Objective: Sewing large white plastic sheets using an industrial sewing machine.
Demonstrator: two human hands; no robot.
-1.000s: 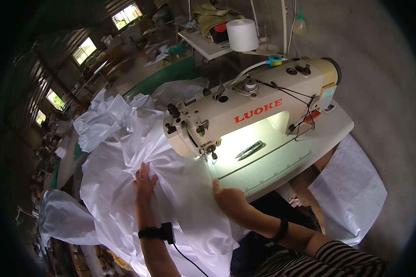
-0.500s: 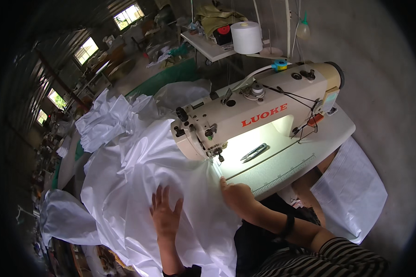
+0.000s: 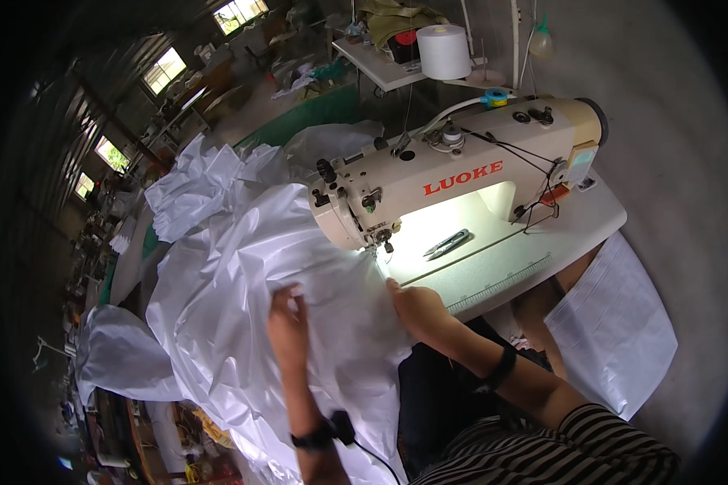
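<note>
head | white fabric (image 3: 243, 299) lay draped over the table edge, leading under the needle of the sewing machine (image 3: 453, 174) | left hand (image 3: 287, 323) pinched a fold; right hand (image 3: 412, 305) pressed flat, unclenched, by the foot | best fed taut, edges aligned | since 0.5 s earlier left hand had moved up, gathering cloth

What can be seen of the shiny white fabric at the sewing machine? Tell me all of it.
The shiny white fabric is a big, thin, glossy sheet, heavily creased, heaped over the table's left side and hanging off its near edge. One edge runs under the cream sewing machine near the needle. The left hand and the right hand both rest on it.
</note>
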